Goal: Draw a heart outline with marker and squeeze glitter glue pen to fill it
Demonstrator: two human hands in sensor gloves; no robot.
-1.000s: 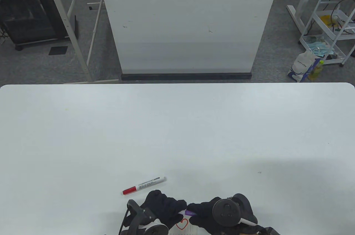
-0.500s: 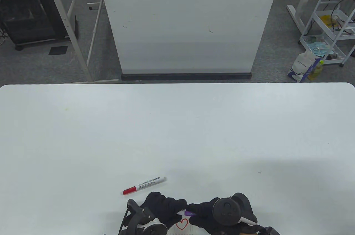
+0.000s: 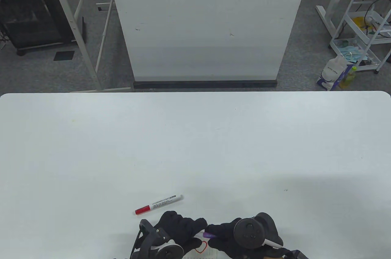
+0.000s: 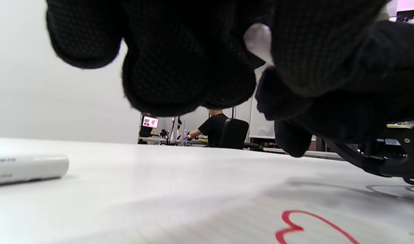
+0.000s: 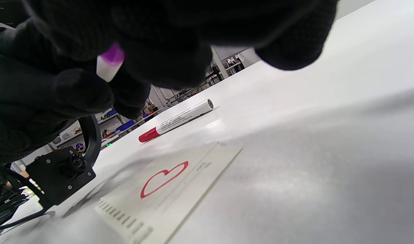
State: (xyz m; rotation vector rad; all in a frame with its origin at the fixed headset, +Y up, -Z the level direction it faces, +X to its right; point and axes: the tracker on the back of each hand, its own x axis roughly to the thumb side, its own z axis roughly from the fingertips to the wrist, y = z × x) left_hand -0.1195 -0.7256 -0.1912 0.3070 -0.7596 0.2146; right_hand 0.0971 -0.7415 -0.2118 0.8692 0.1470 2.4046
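Over the last second little has shifted: both hands stay low at the near edge of the desk (image 3: 195, 149), and the left hand (image 3: 178, 230) has slid slightly over the paper (image 5: 179, 183), so that in the table view it now hides a bit more of the red heart (image 5: 163, 178) than before. The right hand (image 3: 227, 234) still grips the glue pen (image 3: 209, 234), purple and white, with its fingers curled round it. The left hand's fingers are curled too, and its fingertips meet the pen's end, pinching something white there; probably the cap, though I cannot tell for sure.

That reads as uncapping, or steadying the pen just above the outline. The heart is drawn and closed, and no glitter shows inside it yet, so the filling is the half left to do.

The marker (image 3: 159, 204) lies capped on the desk just beyond the left hand, apart from the paper, its job apparently done.

No containers are on the desk
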